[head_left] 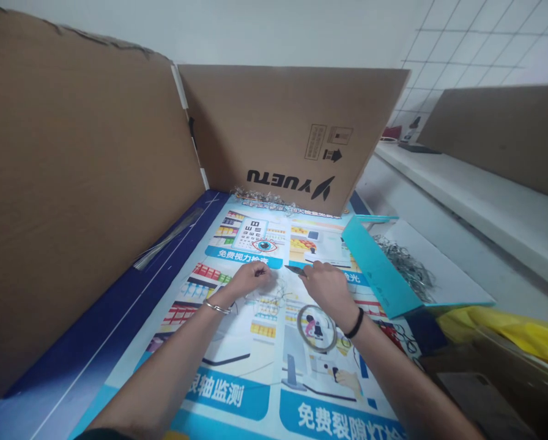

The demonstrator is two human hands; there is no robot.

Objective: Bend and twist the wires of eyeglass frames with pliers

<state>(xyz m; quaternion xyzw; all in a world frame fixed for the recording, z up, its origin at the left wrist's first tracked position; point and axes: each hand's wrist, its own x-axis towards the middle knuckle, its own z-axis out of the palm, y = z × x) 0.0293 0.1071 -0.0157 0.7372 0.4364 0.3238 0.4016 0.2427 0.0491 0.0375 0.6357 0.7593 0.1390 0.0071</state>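
Observation:
My left hand (250,280) is closed in a pinch over the printed sheet. A small dark bit shows between its fingers, too small to name. Fine wire strands (277,298) lie just below and beside it. My right hand (328,288) is wrapped round a small knife (295,270), its dark pointed blade aimed left at my left hand. The blade and the left fingers are apart. Under my right wrist, a ring-shaped coil (317,329) lies flat on the printed sheet (237,391).
Tall cardboard panels (292,128) wall off the left and back. Silvery scraps (265,195) lie along the back panel's foot. On the right, an open turquoise box (384,269) holds tangled wire (405,266). Yellow plastic (498,330) lies nearer, and flat strips (168,238) lie left.

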